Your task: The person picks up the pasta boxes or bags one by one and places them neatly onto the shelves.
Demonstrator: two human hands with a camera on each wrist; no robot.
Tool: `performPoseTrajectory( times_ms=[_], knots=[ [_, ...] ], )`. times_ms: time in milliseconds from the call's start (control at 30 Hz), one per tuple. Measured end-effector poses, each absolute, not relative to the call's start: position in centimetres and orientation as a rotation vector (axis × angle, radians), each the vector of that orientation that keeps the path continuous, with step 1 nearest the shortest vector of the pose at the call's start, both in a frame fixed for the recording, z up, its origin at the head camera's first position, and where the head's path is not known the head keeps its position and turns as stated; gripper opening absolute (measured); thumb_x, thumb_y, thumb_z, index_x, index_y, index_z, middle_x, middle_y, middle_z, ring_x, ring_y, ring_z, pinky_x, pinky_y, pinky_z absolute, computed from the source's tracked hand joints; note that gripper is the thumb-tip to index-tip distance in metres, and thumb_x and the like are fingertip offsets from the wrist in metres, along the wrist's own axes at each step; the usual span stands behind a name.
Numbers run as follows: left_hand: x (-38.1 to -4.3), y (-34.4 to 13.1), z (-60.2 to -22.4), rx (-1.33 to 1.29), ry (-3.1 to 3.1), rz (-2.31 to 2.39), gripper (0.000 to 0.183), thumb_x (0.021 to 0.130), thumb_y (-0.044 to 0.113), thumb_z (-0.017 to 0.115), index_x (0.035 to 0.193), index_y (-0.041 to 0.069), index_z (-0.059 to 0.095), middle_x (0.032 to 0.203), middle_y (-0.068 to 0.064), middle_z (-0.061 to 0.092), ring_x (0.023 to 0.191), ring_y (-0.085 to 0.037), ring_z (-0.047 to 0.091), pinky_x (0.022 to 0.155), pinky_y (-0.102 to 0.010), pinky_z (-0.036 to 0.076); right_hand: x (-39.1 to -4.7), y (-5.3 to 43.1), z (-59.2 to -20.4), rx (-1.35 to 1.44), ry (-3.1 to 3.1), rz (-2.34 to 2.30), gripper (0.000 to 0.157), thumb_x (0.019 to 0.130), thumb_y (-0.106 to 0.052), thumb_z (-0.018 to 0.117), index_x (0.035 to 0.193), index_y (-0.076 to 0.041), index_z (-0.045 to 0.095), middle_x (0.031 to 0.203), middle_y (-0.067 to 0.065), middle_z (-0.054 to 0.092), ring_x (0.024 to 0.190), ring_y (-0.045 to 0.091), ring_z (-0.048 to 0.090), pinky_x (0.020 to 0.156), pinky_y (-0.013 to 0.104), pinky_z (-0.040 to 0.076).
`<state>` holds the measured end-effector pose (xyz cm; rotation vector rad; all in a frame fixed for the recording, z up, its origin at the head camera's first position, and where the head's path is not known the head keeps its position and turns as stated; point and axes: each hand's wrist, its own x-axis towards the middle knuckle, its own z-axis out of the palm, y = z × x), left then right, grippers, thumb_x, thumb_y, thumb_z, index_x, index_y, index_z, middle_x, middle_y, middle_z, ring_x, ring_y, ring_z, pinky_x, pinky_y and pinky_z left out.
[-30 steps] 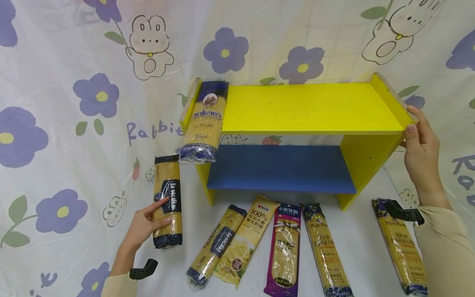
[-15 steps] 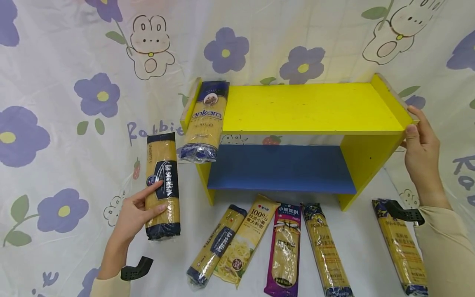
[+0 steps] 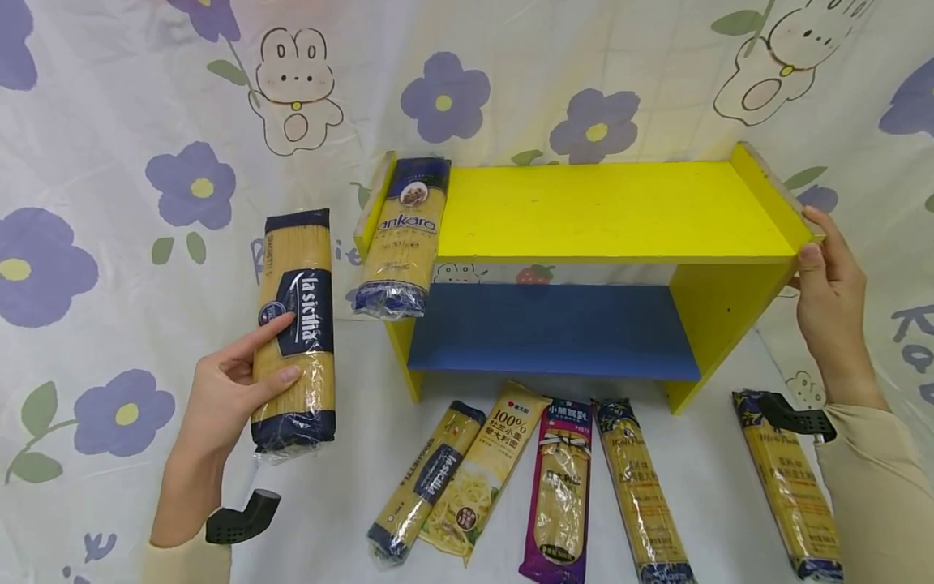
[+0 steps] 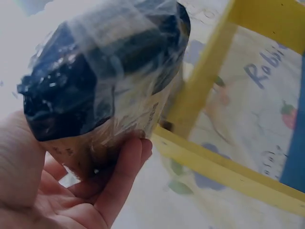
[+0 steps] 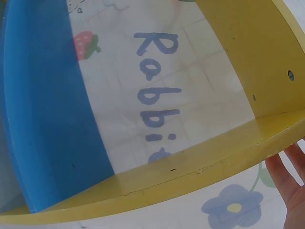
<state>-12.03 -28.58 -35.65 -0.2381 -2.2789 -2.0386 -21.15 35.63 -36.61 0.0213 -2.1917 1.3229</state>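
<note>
My left hand [image 3: 219,397] grips a La Sicilia spaghetti pack [image 3: 295,243], with thumb and forefinger across its front. The pack is raised, nearly upright, left of the yellow and blue shelf [image 3: 598,211]. Close up in the left wrist view, the pack's dark blue end [image 4: 95,81] faces the camera and fingers curl beneath it. My right hand [image 3: 832,300] holds the shelf's right side panel at its upper front corner, thumb in front and fingers behind. An Ankara spaghetti pack [image 3: 404,235] lies on the top board at the left end, its lower end jutting past the front edge.
Below the shelf lie another La Sicilia pack [image 3: 426,483], a cream noodle pack [image 3: 485,474], a purple pasta pack [image 3: 560,487] and two blue-ended pasta packs [image 3: 642,495] [image 3: 788,487]. The blue lower board [image 3: 550,332] spans the shelf. A patterned cloth [image 3: 131,308] hangs behind.
My left hand has lifted the La Sicilia spaghetti pack up and to the left, and it now looks larger in the head view. My right hand stays on the shelf.
</note>
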Motion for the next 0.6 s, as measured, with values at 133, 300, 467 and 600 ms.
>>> performPoseTrajectory(
  times_ms=[133,300,467,600],
  knots=[
    [-12.3,-28.5,-33.5,-0.328,-2.165,-2.115,0.059,0.090,-0.010,0.062,0.146,0.003,0.048,0.131,-0.004,0.061,0.103,-0.012,0.069,0.081,-0.023,0.059,-21.2,35.5,-36.6,0.028,-2.192,1.327,0.044,0.107,-0.020,0.040,0.149,-0.030,0.044,0.107,-0.020,0.053,0.098,-0.002,0.055,0.082,0.003,0.045],
    [-13.1,-27.7,-30.8,-0.383,-2.071,-2.192,0.057,0.091,-0.011,0.059,0.146,0.001,0.047,0.136,-0.008,0.056,0.106,-0.015,0.068,0.082,-0.023,0.059,-21.3,35.6,-36.7,0.016,-2.200,1.315,0.044,0.107,-0.021,0.040,0.149,-0.031,0.044,0.106,-0.021,0.052,0.096,-0.003,0.055,0.082,0.003,0.044],
    [-13.9,-25.6,-28.2,-0.376,-2.101,-2.225,0.054,0.092,-0.004,0.062,0.144,0.007,0.052,0.138,-0.009,0.053,0.107,-0.017,0.067,0.081,-0.024,0.060,-21.6,36.0,-37.1,-0.001,-2.207,1.300,0.044,0.107,-0.022,0.040,0.149,-0.032,0.043,0.108,-0.022,0.052,0.097,-0.004,0.055,0.081,0.002,0.044],
    [-14.7,-23.4,-26.6,-0.403,-2.119,-2.252,0.053,0.092,-0.001,0.065,0.143,0.010,0.054,0.139,-0.012,0.052,0.106,-0.019,0.068,0.081,-0.025,0.060,-21.8,36.3,-37.4,-0.015,-2.214,1.294,0.044,0.107,-0.024,0.040,0.150,-0.033,0.042,0.109,-0.023,0.052,0.098,-0.004,0.055,0.081,0.003,0.044]
  ],
)
